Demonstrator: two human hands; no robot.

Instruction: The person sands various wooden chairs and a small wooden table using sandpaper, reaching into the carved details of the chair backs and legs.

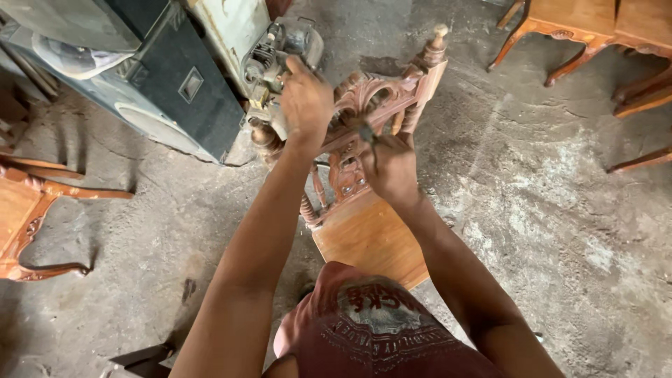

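Observation:
A carved wooden chair (364,231) stands in front of me on the concrete floor, its ornate backrest (381,91) facing away. My left hand (304,101) grips a grey power tool (276,59) held against the left side of the backrest's top rail. My right hand (392,164) is closed around a small dark tool or bit (369,136) at the carved middle of the backrest. The tool's working end is hidden behind my left hand.
A large black speaker cabinet (164,91) lies at the upper left. Carved wooden furniture (28,210) sits at the left edge, and more wooden chair legs (581,42) stand at the upper right. Rough concrete floor (546,210) spreads to the right.

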